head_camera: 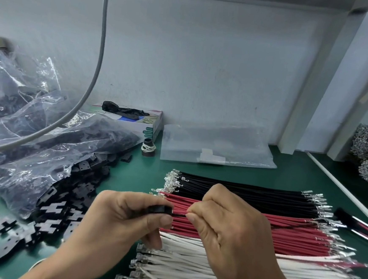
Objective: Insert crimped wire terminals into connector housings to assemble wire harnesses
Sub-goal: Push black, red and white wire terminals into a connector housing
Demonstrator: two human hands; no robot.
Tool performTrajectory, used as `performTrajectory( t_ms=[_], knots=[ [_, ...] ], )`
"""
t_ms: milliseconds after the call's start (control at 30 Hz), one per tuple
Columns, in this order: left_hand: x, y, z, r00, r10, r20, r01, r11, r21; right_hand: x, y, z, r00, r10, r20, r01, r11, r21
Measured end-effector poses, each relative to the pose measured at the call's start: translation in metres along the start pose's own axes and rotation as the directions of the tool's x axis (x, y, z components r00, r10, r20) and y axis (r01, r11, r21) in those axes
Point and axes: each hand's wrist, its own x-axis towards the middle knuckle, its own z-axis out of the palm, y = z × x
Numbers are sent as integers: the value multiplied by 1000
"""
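My left hand (126, 218) pinches a small black connector housing (161, 210) between thumb and fingers. My right hand (226, 230) pinches a thin black wire (179, 215) right at the housing's opening; the wire's terminal end is hidden. Under both hands lie three rows of crimped wires on the green mat: black wires (251, 193) farthest, red wires (292, 233) in the middle, white wires (190, 269) nearest. Their metal terminals show at both ends.
A heap of black housings (63, 200) spills from a clear plastic bag (34, 149) at the left. A tissue box (140, 122), a small black spool (148, 147) and a flat clear bag (217, 146) sit at the back. A grey cable (96, 66) hangs left.
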Motion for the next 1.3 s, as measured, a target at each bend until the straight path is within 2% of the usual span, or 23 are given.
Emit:
performTrajectory(
  t_ms=[133, 233, 300, 367, 433, 467, 567, 967, 1100, 1167, 1233, 1300],
  knots=[
    [-1, 1, 0, 1000, -4, 17, 4, 1000, 0, 0, 1, -2, 1000, -26, 15, 26, 1000, -8],
    [2, 1, -1, 1000, 2, 21, -3, 999, 42, 8, 5, -17, 998, -55, 38, 60, 989, -134],
    [4, 0, -3, 1000, 5, -14, -4, 998, 60, 11, 5, -29, 997, -52, 65, 59, 992, -108],
    [5, -2, -6, 999, -2, -49, 6, 996, 88, 9, -1, -37, 971, -29, 237, 34, 999, -16],
    [4, -3, -8, 998, -11, -62, 17, 996, 90, 4, -8, -33, 866, 11, 501, 7, 999, -33],
    [4, -3, -8, 998, -14, -58, 19, 995, 94, 2, -10, -30, 822, 41, 568, -26, 999, -34],
    [5, -5, -9, 999, -15, -40, 19, 994, 105, -3, -4, -25, 816, 122, 565, -172, 984, 37],
    [7, -8, -12, 997, -68, -37, 70, 994, 80, -1, -4, -21, 736, 180, 653, -230, 973, -9],
    [7, -6, -12, 994, -103, -30, 104, 994, 41, 4, -3, -27, 760, 238, 605, -355, 931, 79],
    [7, -5, -12, 993, -115, -12, 115, 993, 29, 5, -3, -29, 799, 263, 540, -406, 899, 162],
    [7, -3, -11, 993, -121, 5, 121, 992, 23, 5, -4, -27, 867, 277, 414, -399, 885, 241],
    [6, 0, -10, 992, -122, 21, 122, 992, 17, 3, -5, -23, 931, 244, 270, -306, 926, 220]
  ],
)
